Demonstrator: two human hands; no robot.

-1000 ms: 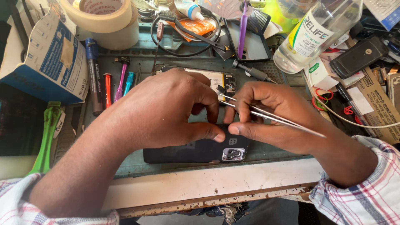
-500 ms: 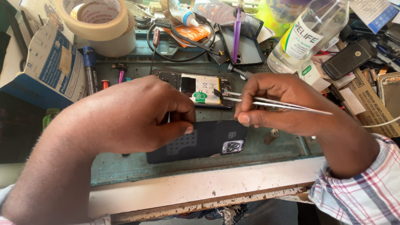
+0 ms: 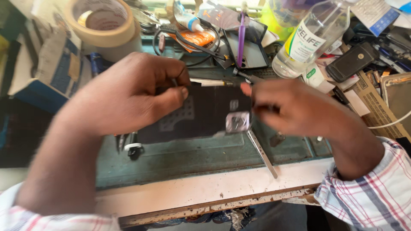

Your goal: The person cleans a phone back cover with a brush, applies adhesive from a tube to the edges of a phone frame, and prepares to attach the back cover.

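1. Left hand is pinching the top edge of the dark rectangular phone body, steadying it over the green work mat
2. Right hand is blurring beside it; grip on the slim metal tweezers — cannot tell
3. Clear plastic bottle is standing behind, holding clear liquid

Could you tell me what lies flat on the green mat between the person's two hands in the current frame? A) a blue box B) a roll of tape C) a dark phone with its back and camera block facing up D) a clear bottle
C: the dark phone lies back up on the green mat, the left hand gripping its upper left edge and the right hand at its right side.
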